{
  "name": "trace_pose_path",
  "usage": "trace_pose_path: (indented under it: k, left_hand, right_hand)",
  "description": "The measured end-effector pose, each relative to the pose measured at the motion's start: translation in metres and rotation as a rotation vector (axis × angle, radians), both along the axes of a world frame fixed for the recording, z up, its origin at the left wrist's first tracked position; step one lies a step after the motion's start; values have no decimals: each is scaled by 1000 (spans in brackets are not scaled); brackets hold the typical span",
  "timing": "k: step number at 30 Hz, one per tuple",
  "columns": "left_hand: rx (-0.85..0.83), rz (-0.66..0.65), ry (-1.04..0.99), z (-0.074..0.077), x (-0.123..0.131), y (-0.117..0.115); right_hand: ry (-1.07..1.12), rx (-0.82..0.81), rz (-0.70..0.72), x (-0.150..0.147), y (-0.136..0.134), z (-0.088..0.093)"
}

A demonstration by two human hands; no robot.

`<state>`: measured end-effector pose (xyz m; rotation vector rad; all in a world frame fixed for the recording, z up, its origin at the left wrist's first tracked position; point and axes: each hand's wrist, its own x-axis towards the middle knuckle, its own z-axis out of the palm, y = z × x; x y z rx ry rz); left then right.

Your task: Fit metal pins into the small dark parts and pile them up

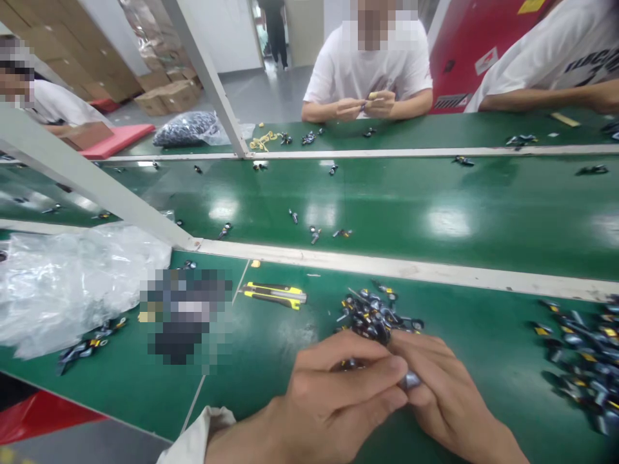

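My left hand (333, 393) and my right hand (445, 393) meet low in the view, right of the middle. Both are closed, fingertips together, around a small shiny grey part (411, 380). Only a rounded end of it shows between the fingers; the rest is hidden. Just beyond my hands lies a heap of small black and grey parts (370, 309) with yellow bits. A yellow and black utility knife (275, 294) rests on the green tabletop (261, 354), left of the heap.
A larger heap of similar parts (585, 354) lies at right. Clear plastic bags (77, 277) and a blurred dark item (186, 316) are at left. Past a white rail (338, 259), a green belt (396, 206) carries scattered parts. Across it, a person (372, 71) handles something small.
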<state>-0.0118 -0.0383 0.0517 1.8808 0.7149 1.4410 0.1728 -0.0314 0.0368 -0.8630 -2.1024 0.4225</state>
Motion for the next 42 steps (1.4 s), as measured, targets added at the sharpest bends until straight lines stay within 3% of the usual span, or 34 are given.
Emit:
trace_pose_path:
  k: [3,8,10,14,18,20,25,30,34,39,42]
  left_hand:
    - [39,1,-22,-1,3,0]
    - [-132,-11,-54,0,3,0]
    - [-248,-73,-107,-2,3,2]
    - [-448,-209,-213,-11,6,6]
    - [-607,-320,-361,-24,12,7]
    - [-642,-331,-421,-28,15,6]
    - [-744,-379,-490,-30,19,3]
    - [-851,-582,-330,-23,10,4]
    - [-809,-604,-249,-21,5,2]
    - [-816,-609,-228,-22,7,2]
    - [-644,-560,-177,-15,8,8]
  right_hand:
    - [171,-189,41,-5,-8,-2]
    - [596,-901,318,-14,-19,-16]
    - [708,-1095,408,-16,-21,-23]
    - [911,-1365,513,-24,-24,-29]
    - [1234,-1493,436,-39,-27,-27]
    - [1255,-1478,360,-43,-27,-28]
    - [993,-1257,150,-37,-31,-33]
    - [689,-1084,180,-24,-38,-25]
    - [545,-878,148,-23,-41,-19]
    - [529,-670,96,-25,-36,-18]
    - [413,-495,77,-18,-27,-15]
